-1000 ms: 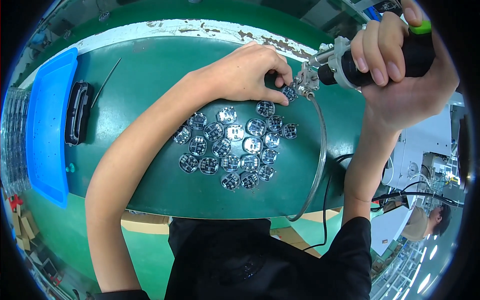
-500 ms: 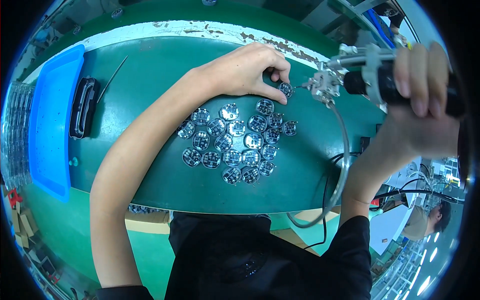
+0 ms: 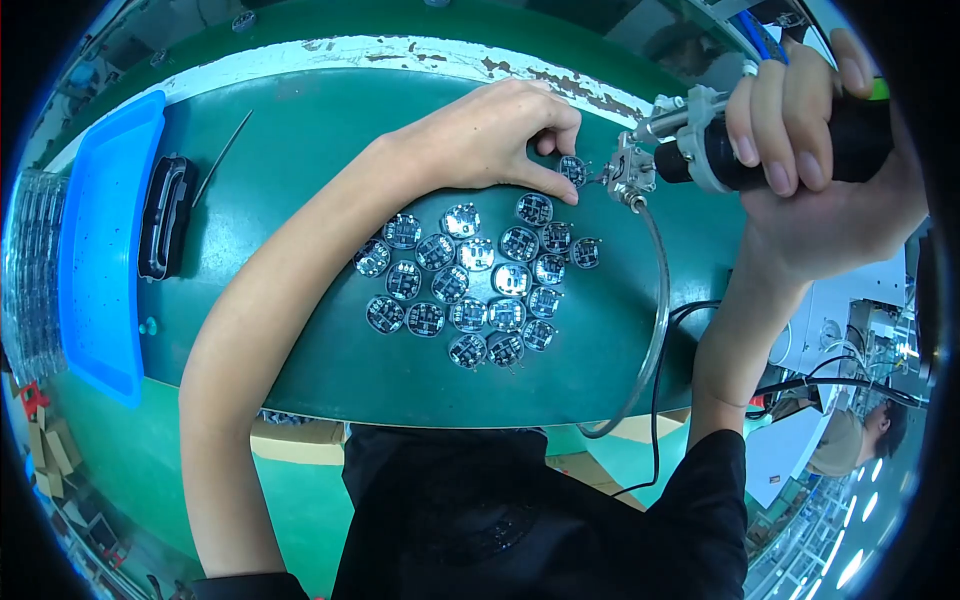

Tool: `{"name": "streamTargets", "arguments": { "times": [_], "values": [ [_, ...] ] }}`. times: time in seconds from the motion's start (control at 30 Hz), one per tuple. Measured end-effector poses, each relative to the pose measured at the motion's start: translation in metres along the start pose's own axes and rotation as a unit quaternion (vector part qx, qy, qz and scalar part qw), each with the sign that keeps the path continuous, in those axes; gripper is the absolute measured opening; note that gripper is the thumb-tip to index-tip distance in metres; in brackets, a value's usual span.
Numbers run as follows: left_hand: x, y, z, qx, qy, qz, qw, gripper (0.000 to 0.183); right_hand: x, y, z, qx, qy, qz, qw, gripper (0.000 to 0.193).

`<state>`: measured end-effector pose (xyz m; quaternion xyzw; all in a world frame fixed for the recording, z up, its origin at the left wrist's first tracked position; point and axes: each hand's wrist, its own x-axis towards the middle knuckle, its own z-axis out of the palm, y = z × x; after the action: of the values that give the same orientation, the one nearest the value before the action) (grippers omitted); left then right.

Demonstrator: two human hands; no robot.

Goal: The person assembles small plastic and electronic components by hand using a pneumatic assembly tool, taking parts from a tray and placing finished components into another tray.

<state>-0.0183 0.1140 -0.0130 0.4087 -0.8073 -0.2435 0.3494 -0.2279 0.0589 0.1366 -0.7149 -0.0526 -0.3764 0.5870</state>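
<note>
Electronics workshop (circuit boards (image 3: 449,284) on workbench (image 3: 318,122))

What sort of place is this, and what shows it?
Probably an electronics workshop: small circuit boards lie on a green table, and the right hand grips a black tool with a hose.

"What's at one o'clock from centre?"
"The left hand (image 3: 510,138) pinching a round circuit board (image 3: 572,170), a black-handled tool (image 3: 708,150) pointing at it."
"Past two?"
"The right hand (image 3: 830,180), gripping that tool."
"Nine?"
"A blue tray (image 3: 108,250); loose boards (image 3: 450,284) cluster mid-view."

No legible text, no readable signs
</note>
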Motion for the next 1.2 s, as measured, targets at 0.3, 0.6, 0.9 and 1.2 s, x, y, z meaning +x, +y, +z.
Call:
{"name": "streamTargets", "arguments": {
  "times": [0.3,0.6,0.9,1.2],
  "values": [
    [0.0,-0.001,0.001,-0.005,0.002,-0.011,1.0,0.04,-0.007,-0.027,-0.029,-0.094,0.075,-0.012,0.993,0.05],
    [0.0,-0.002,0.0,-0.004,0.0,-0.019,1.0,0.04,-0.003,-0.008,-0.002,-0.054,0.046,-0.021,0.997,0.055],
    [0.001,-0.001,0.001,-0.005,0.0,-0.019,1.0,0.042,-0.001,0.006,-0.001,-0.058,-0.018,-0.02,0.998,0.05],
    [0.0,-0.003,0.003,-0.003,0.009,-0.012,1.0,0.042,0.002,0.011,-0.002,-0.025,-0.007,0.001,1.0,0.046]
  ]
}}
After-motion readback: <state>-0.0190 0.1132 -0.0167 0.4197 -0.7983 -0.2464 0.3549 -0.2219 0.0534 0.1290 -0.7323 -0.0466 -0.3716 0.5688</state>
